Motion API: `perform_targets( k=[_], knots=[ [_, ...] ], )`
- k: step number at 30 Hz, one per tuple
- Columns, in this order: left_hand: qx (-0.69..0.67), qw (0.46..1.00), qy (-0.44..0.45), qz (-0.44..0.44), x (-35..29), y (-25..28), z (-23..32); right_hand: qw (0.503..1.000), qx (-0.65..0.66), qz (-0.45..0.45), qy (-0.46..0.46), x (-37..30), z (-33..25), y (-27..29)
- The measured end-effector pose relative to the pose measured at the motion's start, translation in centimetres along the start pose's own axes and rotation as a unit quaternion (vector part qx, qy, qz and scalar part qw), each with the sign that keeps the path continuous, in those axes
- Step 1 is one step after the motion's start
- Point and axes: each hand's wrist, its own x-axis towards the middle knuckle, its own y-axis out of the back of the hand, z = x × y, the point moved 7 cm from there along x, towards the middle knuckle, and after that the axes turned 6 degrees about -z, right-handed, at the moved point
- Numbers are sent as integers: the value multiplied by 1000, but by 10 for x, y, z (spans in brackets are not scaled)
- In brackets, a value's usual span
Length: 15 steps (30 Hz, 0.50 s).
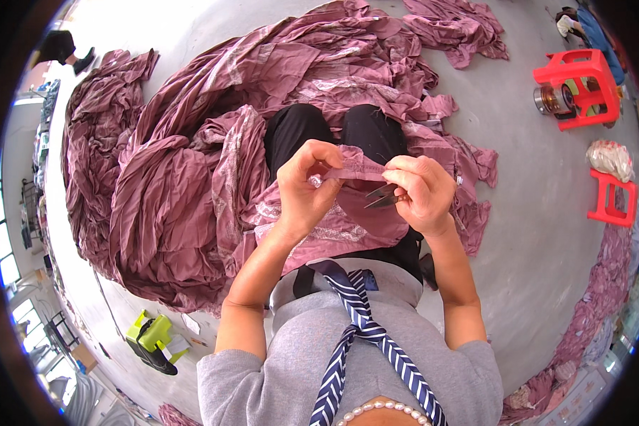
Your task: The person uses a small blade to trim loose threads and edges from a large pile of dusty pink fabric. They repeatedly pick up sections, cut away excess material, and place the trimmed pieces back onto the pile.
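Note:
Over my black-trousered knees lies mauve-pink fabric [358,167], part of a large crumpled heap with pale lace-like bands. My left hand [302,186] pinches a gathered edge of it between thumb and fingers. At the other end of that stretch, the fingertips of my right hand [427,192] grip the same edge, so the cloth is drawn between both hands. A small pair of dark metal snips [382,197] is also held in my right hand, its blades pointing left below the edge. The snips' handle is mostly hidden by my fingers.
The heap [170,206] spreads left and ahead across the grey floor. At right stand a red stool [589,89] with a glass jar [552,101] and another red stool [613,202] under a plastic bag [610,160]. A green stool [156,332] is lower left. Another person's leg [78,60] shows far left.

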Motion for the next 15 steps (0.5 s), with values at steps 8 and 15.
perform_targets(
  k=[8,15],
  knots=[
    [-263,960,97,-2,-6,-13,-22,949,193,-24,-250,-4,15,-3],
    [-53,985,91,139,-19,66,-20,926,223,-12,-304,-7,32,-4]
  ],
)
